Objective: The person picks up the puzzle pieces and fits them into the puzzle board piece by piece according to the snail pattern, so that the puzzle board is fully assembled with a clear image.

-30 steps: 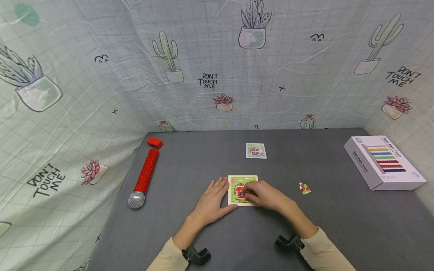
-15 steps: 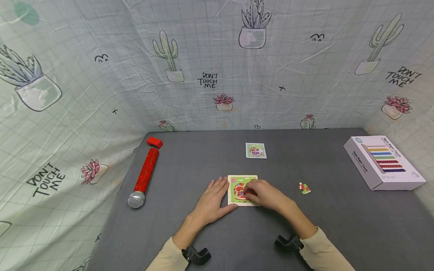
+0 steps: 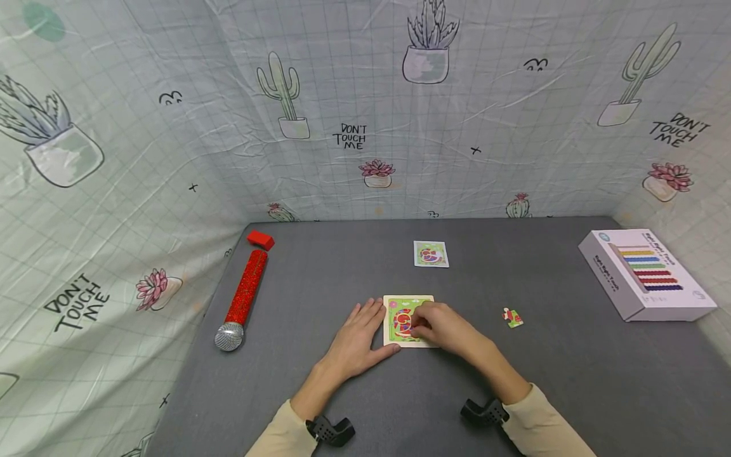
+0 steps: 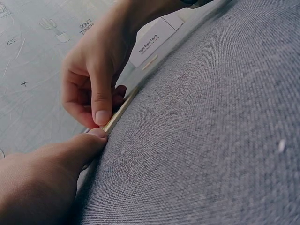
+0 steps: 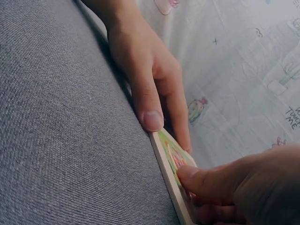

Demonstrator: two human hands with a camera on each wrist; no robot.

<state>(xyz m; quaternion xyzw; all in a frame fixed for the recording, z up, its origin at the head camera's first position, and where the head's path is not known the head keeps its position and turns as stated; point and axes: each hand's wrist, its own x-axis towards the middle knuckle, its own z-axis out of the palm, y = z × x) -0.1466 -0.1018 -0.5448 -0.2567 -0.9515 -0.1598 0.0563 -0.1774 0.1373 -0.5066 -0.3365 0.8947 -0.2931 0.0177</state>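
A square wooden jigsaw board with a green and red picture lies on the grey table, its right part covered by my right hand. That hand has curled fingers, and thumb and index finger come together low over the picture, pinching a jigsaw piece almost wholly hidden by them. My left hand lies flat with straight fingers, fingertips and thumb touching the board's left side and lower corner. In the right wrist view the left thumb sits against the board's pale edge. A loose jigsaw piece lies to the right.
Beyond the board lies a small picture card. A red glitter microphone and a red block are at the left. Near the right edge stands a white box with coloured stripes. Printed cloth hangs behind the table.
My right hand shifts very slightly over the picture, its wrist edging left. My left hand, the board and the loose piece stay where they were.
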